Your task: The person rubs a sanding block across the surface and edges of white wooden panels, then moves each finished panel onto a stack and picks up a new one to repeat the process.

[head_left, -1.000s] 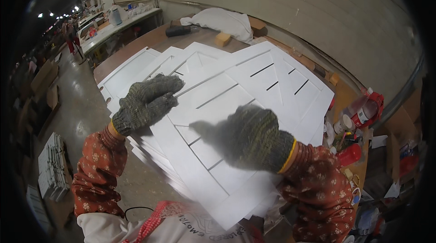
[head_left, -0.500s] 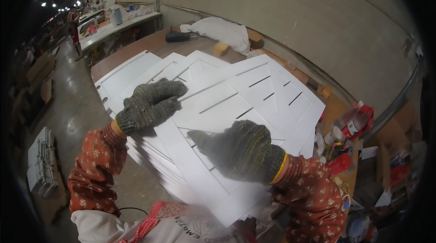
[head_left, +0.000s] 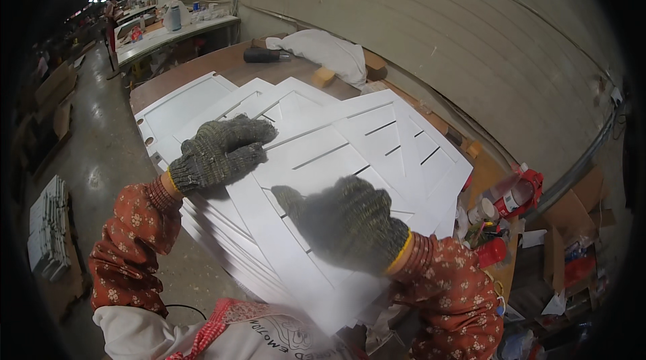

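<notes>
- Resting, in my head view, across the left edge of the top white panel (head_left: 289,245), my gloved left hand (head_left: 222,155) has its fingers stretched out and thumb slightly apart.
- My gloved right hand (head_left: 346,225) is over the panel's near half, blurred; I cannot tell its grip or whether it touches.
- I see the top panel lying askew over other white panels (head_left: 188,101) on the brown surface (head_left: 208,60).
- Near the surface's far edge lie a dark-handled tool (head_left: 262,56), pale cloth (head_left: 323,50) and yellowish block (head_left: 323,77).
- By its right edge: a red container (head_left: 491,252).
</notes>
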Tool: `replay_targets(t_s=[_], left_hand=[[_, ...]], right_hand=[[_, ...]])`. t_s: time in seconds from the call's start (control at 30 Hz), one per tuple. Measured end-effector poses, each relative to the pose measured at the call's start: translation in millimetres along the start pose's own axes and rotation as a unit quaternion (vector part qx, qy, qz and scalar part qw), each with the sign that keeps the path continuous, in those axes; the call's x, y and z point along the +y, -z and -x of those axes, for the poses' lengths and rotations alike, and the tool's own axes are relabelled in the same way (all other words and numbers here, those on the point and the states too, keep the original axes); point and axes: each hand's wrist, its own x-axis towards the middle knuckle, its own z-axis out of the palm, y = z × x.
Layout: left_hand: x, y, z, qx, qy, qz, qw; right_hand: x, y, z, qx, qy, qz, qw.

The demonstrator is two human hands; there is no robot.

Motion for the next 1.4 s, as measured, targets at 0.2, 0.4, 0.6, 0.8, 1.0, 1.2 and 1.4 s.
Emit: replay_targets(t_s=[0.2, 0.4, 0.6, 0.8, 1.0, 1.2, 1.4], left_hand=[[-5.0, -3.9, 3.5, 0.018, -0.041, -0.022, 0.999], [3.1, 1.5, 7.6, 0.011, 0.038, 0.007, 0.999], [1.4, -2.6, 6.1, 0.021, 0.025, 0.025, 0.999], [6.4, 0.1, 4.8, 0.011, 0.038, -0.045, 0.998], [-8.9, -5.1, 6.4, 0.027, 0.004, -0.044, 0.999], [-12.9, -5.2, 8.9, 0.045, -0.085, -0.123, 0.988], [-6.5, -5.8, 9.7, 0.031, 0.022, -0.015, 0.999]], right_hand=[[-1.6, 5.9, -5.5, -0.083, -0.012, -0.089, 0.992], [-9.2, 11.0, 6.0, -0.071, 0.026, -0.013, 0.997], [3.3, 8.5, -7.8, -0.102, -0.03, -0.068, 0.992], [-0.6, 12.5, 3.6, -0.121, -0.046, -0.061, 0.99], [3.6, 20.7, -5.9, -0.042, -0.051, -0.083, 0.994], [-4.7, 51.0, 8.5, -0.1, -0.112, 0.023, 0.988], [-5.2, 56.3, 10.2, -0.097, -0.127, -0.04, 0.986]])
